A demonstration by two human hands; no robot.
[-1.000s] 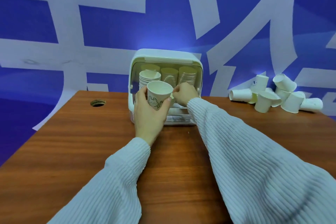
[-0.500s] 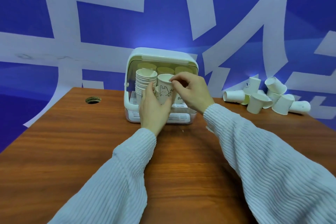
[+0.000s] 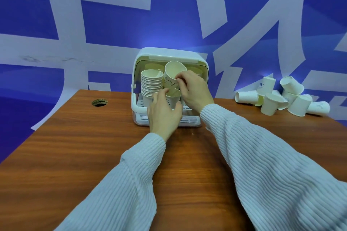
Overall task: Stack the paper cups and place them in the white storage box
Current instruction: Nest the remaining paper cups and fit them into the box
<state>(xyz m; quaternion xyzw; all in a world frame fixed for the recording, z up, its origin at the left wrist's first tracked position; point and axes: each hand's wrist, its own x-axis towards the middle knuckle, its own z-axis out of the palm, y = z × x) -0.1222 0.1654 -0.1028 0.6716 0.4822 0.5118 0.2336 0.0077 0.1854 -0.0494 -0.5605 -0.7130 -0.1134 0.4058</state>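
Note:
The white storage box (image 3: 170, 53) stands open at the back of the wooden table. Inside on the left is a tall stack of paper cups (image 3: 151, 85), with more stacks dim behind it. My right hand (image 3: 195, 90) pinches a white paper cup with a cartoon print (image 3: 171, 75), tilted and lifted above a lower paper cup (image 3: 173, 97). My left hand (image 3: 164, 114) wraps that lower cup at the box's front opening. Both cups sit right of the tall stack.
A pile of loose paper cups (image 3: 281, 97), some upright and some on their sides, lies at the table's back right. A round cable hole (image 3: 99, 102) is in the table at back left. A blue and white wall rises behind the table (image 3: 75, 155).
The cup moved from in front of the box into its opening. My right hand has lifted one cup up off the one that my left hand keeps low.

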